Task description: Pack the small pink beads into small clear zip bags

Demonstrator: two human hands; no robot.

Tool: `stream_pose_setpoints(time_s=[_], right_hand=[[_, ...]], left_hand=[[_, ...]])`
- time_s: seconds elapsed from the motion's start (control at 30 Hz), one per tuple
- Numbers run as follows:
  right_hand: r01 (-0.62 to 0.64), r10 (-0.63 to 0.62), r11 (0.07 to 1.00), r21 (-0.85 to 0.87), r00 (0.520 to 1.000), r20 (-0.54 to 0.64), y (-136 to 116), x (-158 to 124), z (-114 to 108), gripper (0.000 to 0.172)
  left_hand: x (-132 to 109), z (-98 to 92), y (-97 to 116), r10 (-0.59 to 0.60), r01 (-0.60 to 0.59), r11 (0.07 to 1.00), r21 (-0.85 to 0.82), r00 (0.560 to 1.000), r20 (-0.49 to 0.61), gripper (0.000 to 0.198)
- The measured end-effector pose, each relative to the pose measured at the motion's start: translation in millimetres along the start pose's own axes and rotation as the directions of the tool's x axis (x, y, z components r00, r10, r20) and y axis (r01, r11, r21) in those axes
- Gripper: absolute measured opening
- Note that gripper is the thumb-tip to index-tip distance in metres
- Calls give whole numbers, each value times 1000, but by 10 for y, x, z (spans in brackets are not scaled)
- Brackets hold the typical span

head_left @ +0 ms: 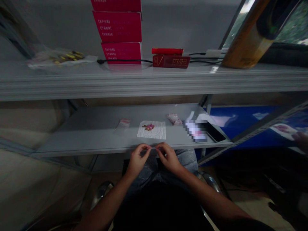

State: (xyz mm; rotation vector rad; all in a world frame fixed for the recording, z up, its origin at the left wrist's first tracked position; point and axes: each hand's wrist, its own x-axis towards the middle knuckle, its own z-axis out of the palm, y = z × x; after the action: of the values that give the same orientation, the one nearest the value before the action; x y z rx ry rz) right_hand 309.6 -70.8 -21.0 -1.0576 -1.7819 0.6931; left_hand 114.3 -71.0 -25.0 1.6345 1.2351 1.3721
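In the head view my left hand (139,159) and my right hand (168,157) are close together above my lap, by the front edge of the lower shelf. Thumb and fingers of each are pinched. A faint thin line seems to run between the fingertips, too fine to name. Beyond them a white square sheet (157,132) lies flat, bearing a small cluster of pink and brown bead-like pieces (149,127). To its left is a clear plastic bag (122,125). A small bag with pinkish contents (174,119) lies behind it, to the right.
A dark-screened phone (215,132) lies at the right, beside a pixelated patch. Pink boxes (122,27), a red carton (171,61), a cable, a bag of yellow-black pieces (67,57) and a yellow can (247,41) stand on the upper shelf (144,83), which overhangs at the back.
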Motion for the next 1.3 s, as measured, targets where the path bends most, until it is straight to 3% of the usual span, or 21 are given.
stream_pose_setpoints(time_s=[0.33,0.53,0.7,1.07,1.3], right_hand=[[15,-15,999,37,1000,-12,-28,25,-22,11],[-28,30,996,83,999,-21,9,20,-6,11],[-80,85,988,135,996,-27,29,1,28,10],[-124,114,960,250,992,53,37,135,-106,17],[-128,139,957,260,990,-22,127,143,-163,19]], left_hand=[[55,-16,-70,-49,42,993,-110,997,-63,22],[67,-32,-24,-78,74,992,-102,996,-33,19],[62,-12,0,-34,34,993,-114,999,3,15],[173,-73,-2,-65,60,991,-123,997,-38,24],[269,-268,-19,-141,124,980,-156,985,-103,24]])
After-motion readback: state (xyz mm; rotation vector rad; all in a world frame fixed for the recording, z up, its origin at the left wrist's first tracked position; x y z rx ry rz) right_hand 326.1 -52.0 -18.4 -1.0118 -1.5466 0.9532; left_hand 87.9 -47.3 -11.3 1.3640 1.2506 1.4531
